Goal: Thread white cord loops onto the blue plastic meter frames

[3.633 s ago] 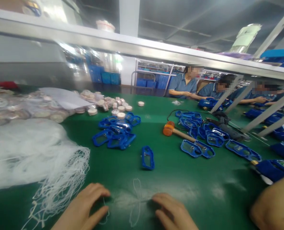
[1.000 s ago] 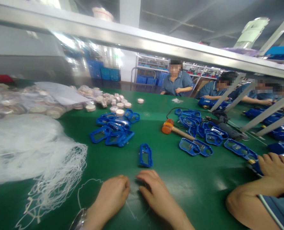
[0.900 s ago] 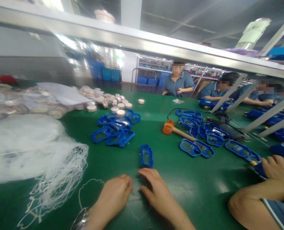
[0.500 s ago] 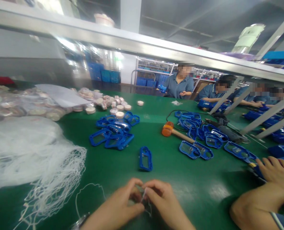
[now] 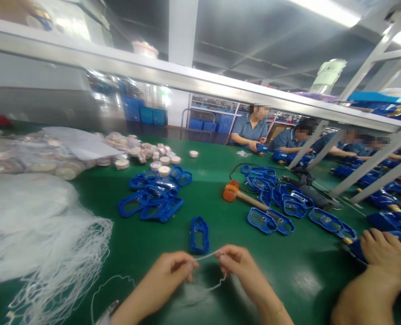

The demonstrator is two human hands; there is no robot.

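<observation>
A thin white cord (image 5: 207, 257) runs between my two hands just above the green table. My left hand (image 5: 169, 276) pinches it between thumb and fingers, and a stretch of it trails off to the left. My right hand (image 5: 241, 270) pinches the cord a short way to the right, with a loose end hanging below the fingers. Just beyond my hands lies a single blue plastic frame (image 5: 205, 239) with a rectangular opening. Left of my hands, a big tangle of white cords (image 5: 68, 257) spills from a pale bundle.
A pile of blue frames (image 5: 158, 192), white round rolls (image 5: 164, 170) and an orange-headed mallet (image 5: 231, 191) lie farther back. More blue parts (image 5: 293, 205) are at right, beside a co-worker's hand (image 5: 383, 253). A metal shelf beam (image 5: 186, 76) crosses above; other people sit beyond.
My hands have drawn apart, pulling the cord straight between them. The view has shifted slightly, and the person across now reaches down to a blue part.
</observation>
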